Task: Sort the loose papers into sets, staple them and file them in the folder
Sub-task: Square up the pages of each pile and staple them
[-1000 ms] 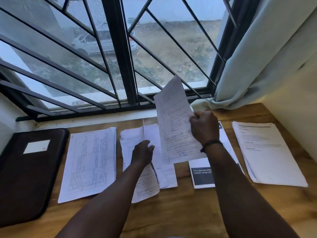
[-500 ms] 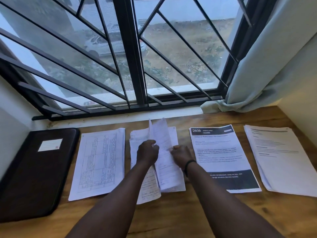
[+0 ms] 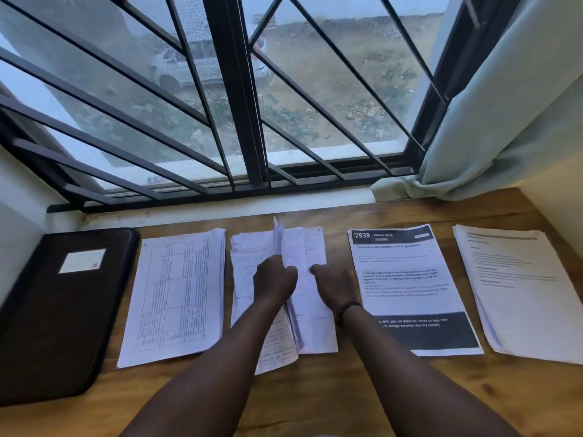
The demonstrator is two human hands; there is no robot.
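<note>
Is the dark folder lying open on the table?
No, the dark folder lies closed and flat at the table's left end, label up.

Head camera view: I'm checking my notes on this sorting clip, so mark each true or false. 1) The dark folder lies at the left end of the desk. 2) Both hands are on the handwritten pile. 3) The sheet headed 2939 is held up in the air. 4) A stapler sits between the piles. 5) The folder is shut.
1) True: the dark folder lies leftmost.
2) True: the left hand and right hand are on the handwritten pile.
3) False: the 2939 sheet lies flat on the desk.
4) False: no stapler is visible.
5) True.
</note>
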